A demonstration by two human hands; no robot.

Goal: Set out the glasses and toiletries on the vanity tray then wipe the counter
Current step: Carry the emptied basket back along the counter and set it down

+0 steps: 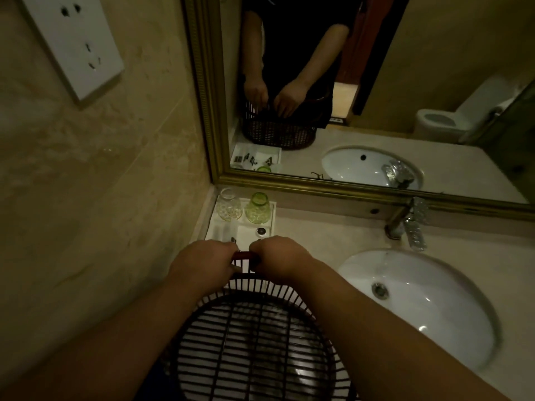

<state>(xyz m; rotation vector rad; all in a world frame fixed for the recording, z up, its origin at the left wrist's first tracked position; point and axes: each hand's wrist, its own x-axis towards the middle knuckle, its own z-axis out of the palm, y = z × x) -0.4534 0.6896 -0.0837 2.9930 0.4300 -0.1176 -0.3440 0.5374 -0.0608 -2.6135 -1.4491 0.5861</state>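
While both hands meet over the vanity tray's point(215, 227) six o'clock end, the head view shows the left hand point(202, 264) and right hand point(278, 256), each grip curled on one end of a dark red item point(246, 256); what it is I cannot tell. The clear glass point(228, 205) and green glass point(258, 209) stand upright at the tray's twelve o'clock end. They look fragile and slippery, so they are best held round the belly. A wire basket point(254, 328) sits at six o'clock.

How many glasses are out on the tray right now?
2. A clear glass stands at the tray's back left corner, a green glass to its right. The left hand and right hand cover the tray's near end; another could hide there.
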